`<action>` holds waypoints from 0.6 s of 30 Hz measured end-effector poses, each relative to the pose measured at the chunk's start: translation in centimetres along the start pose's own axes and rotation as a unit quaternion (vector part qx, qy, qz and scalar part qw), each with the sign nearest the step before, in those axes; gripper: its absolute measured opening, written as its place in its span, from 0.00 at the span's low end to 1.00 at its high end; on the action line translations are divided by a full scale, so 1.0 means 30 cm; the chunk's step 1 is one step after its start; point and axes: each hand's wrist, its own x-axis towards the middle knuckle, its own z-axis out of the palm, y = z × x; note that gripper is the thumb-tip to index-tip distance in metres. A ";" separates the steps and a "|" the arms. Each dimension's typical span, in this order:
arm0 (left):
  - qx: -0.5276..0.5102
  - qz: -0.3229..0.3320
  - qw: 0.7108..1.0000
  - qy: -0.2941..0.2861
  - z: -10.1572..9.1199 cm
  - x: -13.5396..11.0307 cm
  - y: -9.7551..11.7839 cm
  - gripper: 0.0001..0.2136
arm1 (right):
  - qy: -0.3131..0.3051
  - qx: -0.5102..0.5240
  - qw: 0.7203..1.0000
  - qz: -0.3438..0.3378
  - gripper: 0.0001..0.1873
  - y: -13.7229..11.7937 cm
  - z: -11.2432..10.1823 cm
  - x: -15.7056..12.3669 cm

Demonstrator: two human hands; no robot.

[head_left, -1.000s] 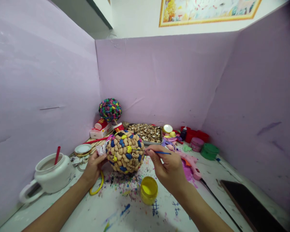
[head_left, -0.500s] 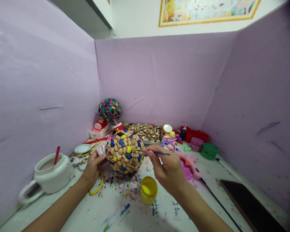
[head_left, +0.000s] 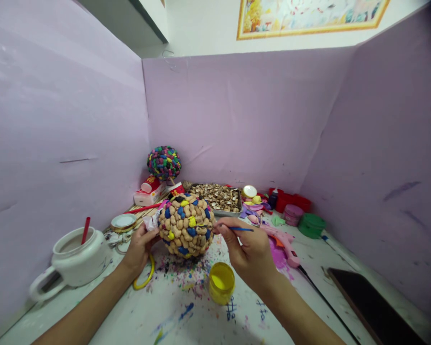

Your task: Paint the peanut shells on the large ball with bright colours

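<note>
A ball covered in tan shells (head_left: 186, 225), with some shells painted blue and yellow, stands on the paint-spattered table. My left hand (head_left: 139, 249) grips its left side. My right hand (head_left: 247, 249) pinches a thin blue paintbrush (head_left: 237, 228), whose tip touches the ball's right side. An open pot of yellow paint (head_left: 221, 282) sits just in front of the ball, under my right hand. A yellow ring (head_left: 146, 278) lies below my left hand.
A white pot with a red stick (head_left: 75, 261) stands at the left. Behind are a fully coloured shell ball (head_left: 164, 163), a metal tray of shells (head_left: 218, 197), red, pink and green paint pots (head_left: 301, 215), a pink glue gun (head_left: 283, 244) and a dark tablet (head_left: 369, 302). Purple partitions enclose the table.
The brush tip has shifted very slightly along the ball's right side; my right hand moved a little. The left hand and ball stay as they were.
</note>
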 end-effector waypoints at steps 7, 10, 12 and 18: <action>0.010 0.004 1.000 -0.003 -0.006 0.003 -0.005 0.22 | 0.013 -0.004 1.000 -0.010 0.09 0.000 0.005 0.000; 0.010 0.004 1.000 -0.006 -0.005 0.003 -0.004 0.21 | 0.017 -0.006 1.000 -0.009 0.09 0.000 0.004 0.001; 0.010 0.004 1.000 -0.003 -0.002 0.001 -0.002 0.21 | 0.020 -0.004 1.000 -0.009 0.09 0.001 0.004 0.000; 0.016 0.007 1.000 0.004 0.004 -0.006 0.004 0.21 | 0.021 -0.002 1.000 -0.002 0.09 0.004 0.008 -0.003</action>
